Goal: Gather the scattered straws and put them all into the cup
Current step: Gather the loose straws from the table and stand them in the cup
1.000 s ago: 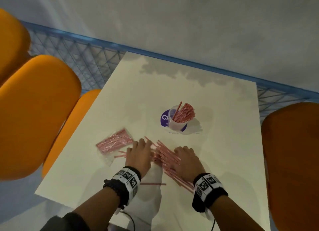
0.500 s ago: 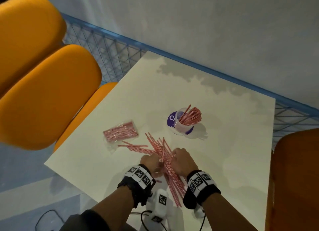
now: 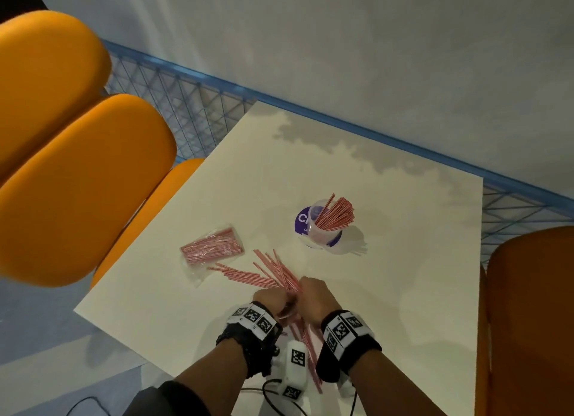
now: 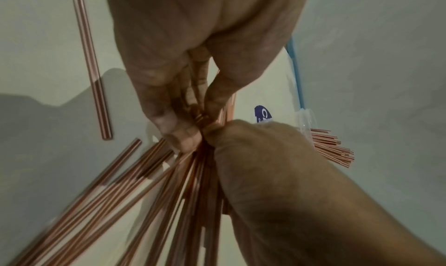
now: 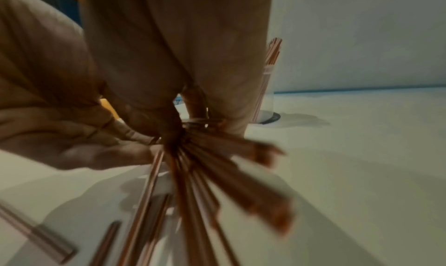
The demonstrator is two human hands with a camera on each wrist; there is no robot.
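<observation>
Black wristbands (image 3: 348,350) with white square-code tags, dark sleeve (image 3: 167,398) on left arm

Straws (image 3: 281,271) are red-and-white striped; the cup (image 3: 323,232) is clear with a purple label. Beside the cream table (image 3: 388,260), chairs (image 3: 77,182) are orange, the railing (image 3: 341,117) blue, wristbands (image 3: 344,330) black-and-white checked.

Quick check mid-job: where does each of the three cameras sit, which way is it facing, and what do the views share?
Head: above, looking down at the table; both forearms, left hand, right hand show.
Left wrist: along the left hand toward the gathered straws; the right hand shows.
Right wrist: along the right hand; the left hand shows.
Shared: all see the cup and straws.
</observation>
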